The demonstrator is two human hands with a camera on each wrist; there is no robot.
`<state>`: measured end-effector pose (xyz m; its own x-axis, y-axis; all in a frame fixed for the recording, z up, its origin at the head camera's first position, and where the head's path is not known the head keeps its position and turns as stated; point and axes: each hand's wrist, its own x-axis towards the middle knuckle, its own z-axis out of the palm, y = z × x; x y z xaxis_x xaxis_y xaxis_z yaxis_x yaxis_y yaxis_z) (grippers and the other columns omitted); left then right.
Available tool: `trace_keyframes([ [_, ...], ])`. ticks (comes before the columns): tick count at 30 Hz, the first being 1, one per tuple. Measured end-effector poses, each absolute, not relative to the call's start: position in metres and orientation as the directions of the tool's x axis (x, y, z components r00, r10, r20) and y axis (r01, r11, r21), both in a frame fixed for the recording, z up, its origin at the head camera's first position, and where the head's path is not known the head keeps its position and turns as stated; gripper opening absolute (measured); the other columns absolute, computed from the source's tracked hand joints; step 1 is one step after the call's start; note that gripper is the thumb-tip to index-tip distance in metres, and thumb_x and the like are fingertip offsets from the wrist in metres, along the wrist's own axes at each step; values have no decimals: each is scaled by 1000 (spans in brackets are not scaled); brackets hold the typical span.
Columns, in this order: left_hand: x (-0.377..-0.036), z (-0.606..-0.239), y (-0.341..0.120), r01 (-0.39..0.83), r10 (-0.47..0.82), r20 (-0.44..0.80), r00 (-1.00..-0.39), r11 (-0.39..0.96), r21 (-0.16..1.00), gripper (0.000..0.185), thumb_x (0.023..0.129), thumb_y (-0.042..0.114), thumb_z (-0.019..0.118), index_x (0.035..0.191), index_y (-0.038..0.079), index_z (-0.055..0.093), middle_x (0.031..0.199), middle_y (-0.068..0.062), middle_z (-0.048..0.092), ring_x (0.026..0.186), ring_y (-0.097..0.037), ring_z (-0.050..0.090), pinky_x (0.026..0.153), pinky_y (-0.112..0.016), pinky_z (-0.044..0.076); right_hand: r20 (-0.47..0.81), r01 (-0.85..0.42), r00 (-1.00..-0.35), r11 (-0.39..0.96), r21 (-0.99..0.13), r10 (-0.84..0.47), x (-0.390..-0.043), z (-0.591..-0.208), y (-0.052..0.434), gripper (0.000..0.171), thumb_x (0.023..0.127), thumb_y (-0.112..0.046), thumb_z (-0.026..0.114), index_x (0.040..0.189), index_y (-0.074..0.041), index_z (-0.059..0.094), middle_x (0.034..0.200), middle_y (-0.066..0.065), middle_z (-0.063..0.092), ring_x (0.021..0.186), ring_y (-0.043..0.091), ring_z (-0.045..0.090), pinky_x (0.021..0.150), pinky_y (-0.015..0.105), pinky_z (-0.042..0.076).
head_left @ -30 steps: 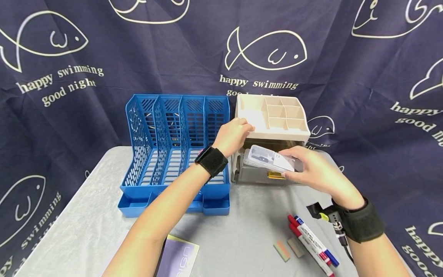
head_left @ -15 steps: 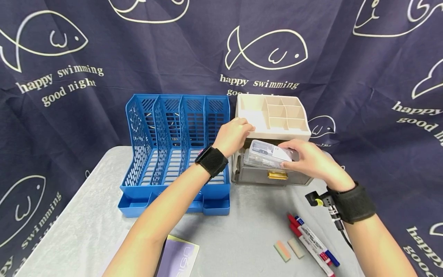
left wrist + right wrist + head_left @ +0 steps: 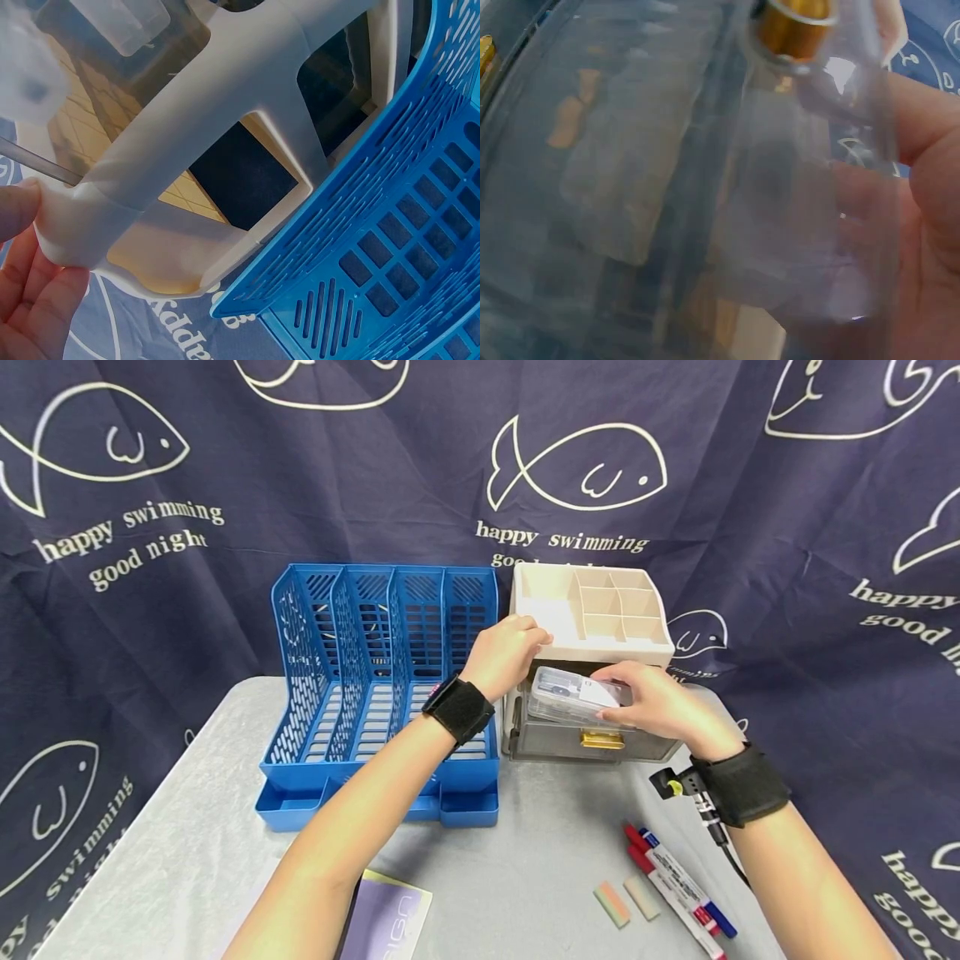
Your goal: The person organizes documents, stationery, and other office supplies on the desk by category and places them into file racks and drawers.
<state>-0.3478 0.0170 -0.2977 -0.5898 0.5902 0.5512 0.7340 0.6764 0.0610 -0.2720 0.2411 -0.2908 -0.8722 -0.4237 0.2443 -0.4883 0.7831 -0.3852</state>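
Note:
My left hand [image 3: 504,652] grips the front left corner of a white desk organizer [image 3: 600,652]. In the left wrist view, thumb and fingers of that hand [image 3: 34,277] lie on either side of the organizer's rounded corner [image 3: 82,229]. A clear plastic case [image 3: 570,687] with dark contents and a white label is held at its right end by my right hand [image 3: 652,702]. The case sits low, just over the pulled-out grey transparent drawer [image 3: 551,741], which has a gold handle [image 3: 602,740]. Whether the case touches the drawer's inside is hidden.
Left of the organizer stands a blue file rack [image 3: 375,770] with several slots. Red and blue markers [image 3: 678,881] lie at the front right. Beside them are two small eraser-like blocks [image 3: 612,904]. A purple booklet [image 3: 386,914] lies partly under my left forearm.
My right hand has moved left and slightly up with the clear case, then down a little over the drawer. More of the drawer handle shows now. The left hand stays put.

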Motion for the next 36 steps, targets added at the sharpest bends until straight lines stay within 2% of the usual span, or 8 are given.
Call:
trace_keyframes([
  [11,-348,-298,17,737,592,554,-586,673,61,21,92,8,60,108,14,71,101,-2,67,97,-16,61,79,-28,52,240,-491,-870,796,-355,-430,-285,-304,240,37,70,-4,77,105,1,65,97,11,66,83,22,57,75,37,44],
  [24,-347,-297,17,734,587,559,-586,676,59,21,92,9,60,108,13,71,101,-2,67,97,-16,61,80,-27,52,207,-477,-879,802,-359,-430,-290,-305,241,38,67,-6,79,101,-4,64,92,7,65,81,20,56,72,34,43],
  [32,-347,-297,17,736,587,563,-582,675,55,21,92,9,60,108,13,71,101,-1,67,98,-16,61,80,-28,52,245,-473,-879,813,-340,-409,-283,-302,244,48,68,-10,81,110,3,62,107,17,64,97,30,60,87,44,45],
  [36,-347,-297,16,737,588,566,-578,674,53,20,91,8,60,107,13,71,101,-1,67,98,-16,61,80,-28,52,287,-494,-866,795,-354,-410,-273,-295,243,46,73,-7,77,113,6,61,107,19,63,97,32,59,87,46,46],
])
